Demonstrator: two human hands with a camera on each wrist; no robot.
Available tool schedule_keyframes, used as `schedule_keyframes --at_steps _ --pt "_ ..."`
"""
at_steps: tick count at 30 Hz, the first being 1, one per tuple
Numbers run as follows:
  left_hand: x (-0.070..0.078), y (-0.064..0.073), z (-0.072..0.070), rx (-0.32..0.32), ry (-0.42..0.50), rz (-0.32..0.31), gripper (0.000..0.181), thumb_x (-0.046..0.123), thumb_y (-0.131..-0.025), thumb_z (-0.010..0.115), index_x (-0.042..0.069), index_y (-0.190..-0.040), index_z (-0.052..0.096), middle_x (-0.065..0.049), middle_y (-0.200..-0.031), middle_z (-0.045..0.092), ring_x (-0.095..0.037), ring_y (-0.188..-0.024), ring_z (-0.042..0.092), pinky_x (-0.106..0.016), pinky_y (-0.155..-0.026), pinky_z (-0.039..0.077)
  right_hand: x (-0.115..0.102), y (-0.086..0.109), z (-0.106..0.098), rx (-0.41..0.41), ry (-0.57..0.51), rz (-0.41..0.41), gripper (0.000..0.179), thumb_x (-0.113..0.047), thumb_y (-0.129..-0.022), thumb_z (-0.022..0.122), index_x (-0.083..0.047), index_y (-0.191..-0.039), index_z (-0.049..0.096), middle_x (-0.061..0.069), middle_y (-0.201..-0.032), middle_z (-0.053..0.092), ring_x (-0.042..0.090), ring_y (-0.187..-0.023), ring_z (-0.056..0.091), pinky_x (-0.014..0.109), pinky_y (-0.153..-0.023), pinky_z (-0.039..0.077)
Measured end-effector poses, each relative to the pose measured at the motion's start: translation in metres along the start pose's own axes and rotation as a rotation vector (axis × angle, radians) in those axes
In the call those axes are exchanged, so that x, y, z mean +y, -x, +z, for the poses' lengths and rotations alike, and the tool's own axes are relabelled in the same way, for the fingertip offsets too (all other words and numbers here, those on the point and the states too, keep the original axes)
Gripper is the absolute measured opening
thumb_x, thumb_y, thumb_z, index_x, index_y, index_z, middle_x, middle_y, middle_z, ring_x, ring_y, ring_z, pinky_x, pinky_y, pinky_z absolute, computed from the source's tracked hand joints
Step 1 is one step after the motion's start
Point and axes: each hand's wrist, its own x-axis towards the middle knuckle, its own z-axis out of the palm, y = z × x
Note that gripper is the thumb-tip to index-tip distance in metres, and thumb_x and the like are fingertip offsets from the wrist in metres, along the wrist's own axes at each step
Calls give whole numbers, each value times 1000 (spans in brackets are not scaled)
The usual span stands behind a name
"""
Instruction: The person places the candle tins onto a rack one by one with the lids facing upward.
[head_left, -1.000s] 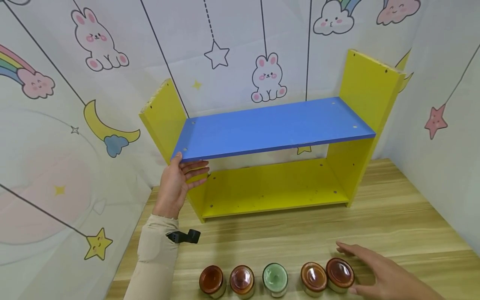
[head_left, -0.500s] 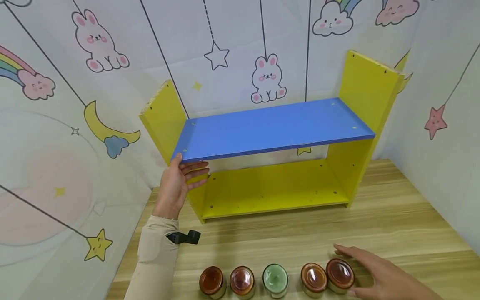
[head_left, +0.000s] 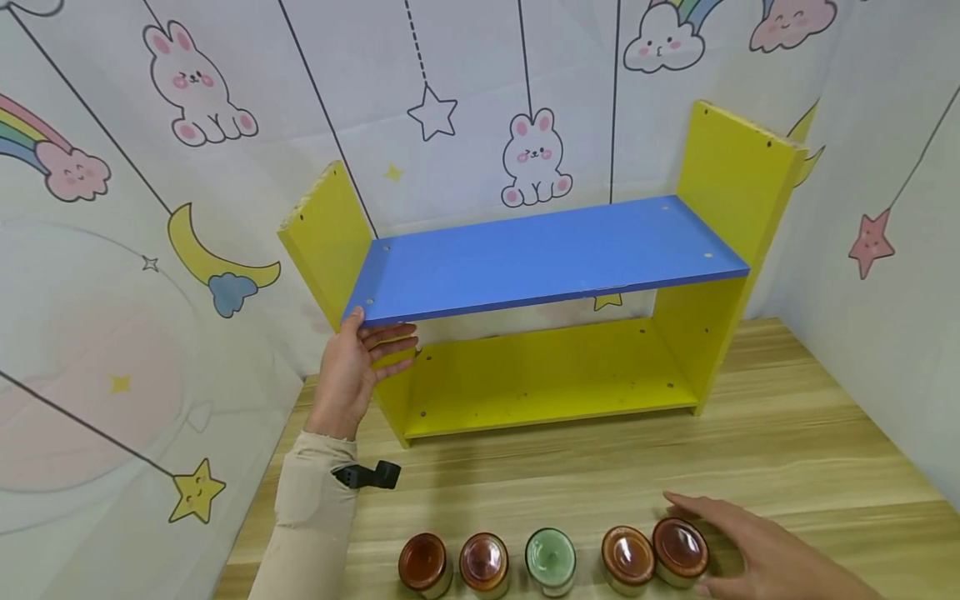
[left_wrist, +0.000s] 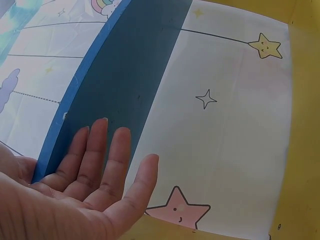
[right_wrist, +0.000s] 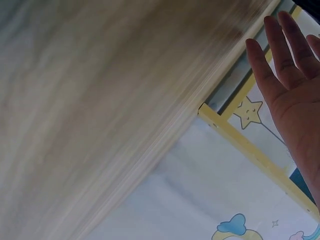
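Note:
My left hand (head_left: 348,371) holds the front left corner of the blue shelf board (head_left: 547,258). Its thumb lies on top, and the fingers (left_wrist: 117,160) stretch out underneath. The board spans two yellow side panels (head_left: 742,183), with a yellow bottom board (head_left: 547,375) below. At lower right, my right hand (head_left: 765,542) is spread beside a small round pot with a glossy brown top (head_left: 680,546). Whether the thumb touches it, I cannot tell. In the right wrist view the right hand's fingers (right_wrist: 282,65) look nearly straight.
More small round pots stand in a row along the near side: brown-topped ones (head_left: 628,554) and a green one (head_left: 551,557). Beneath everything is a wood-grain tabletop (head_left: 525,467). Printed cloth walls (head_left: 465,183) rise behind and at both sides.
My right hand has shifted slightly left, its fingers reaching a little farther over the rightmost brown-topped pot. The left hand, shelf and pots look the same.

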Motion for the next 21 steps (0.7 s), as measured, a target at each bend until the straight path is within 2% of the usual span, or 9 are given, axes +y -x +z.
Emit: schedule_keyframes --at_steps 4,11,21 --pt "0 0 0 -3 -1 1 60 50 -110 25 6 -146 46 -13 -126 70 -23 -109 70 -43 -93 56 1 0 1 -12 -2 -5 83 -43 -83 81 -32 -155 41 -15 -142 58 4 -123 57 34 -87 54" --pt "0 0 0 -3 -1 -1 61 49 -110 25 5 -146 46 -12 -124 71 -23 -109 70 -44 -93 55 2 -1 3 21 34 -67 85 -44 -80 83 -30 -154 43 -12 -142 59 6 -122 58 34 -87 54" --pt "0 0 0 -5 0 -2 61 49 -111 25 5 -145 47 -8 -120 72 -23 -109 70 -44 -94 55 0 -2 1 -33 -24 -35 80 -42 -84 80 -29 -154 43 -12 -140 60 5 -121 58 33 -86 54"
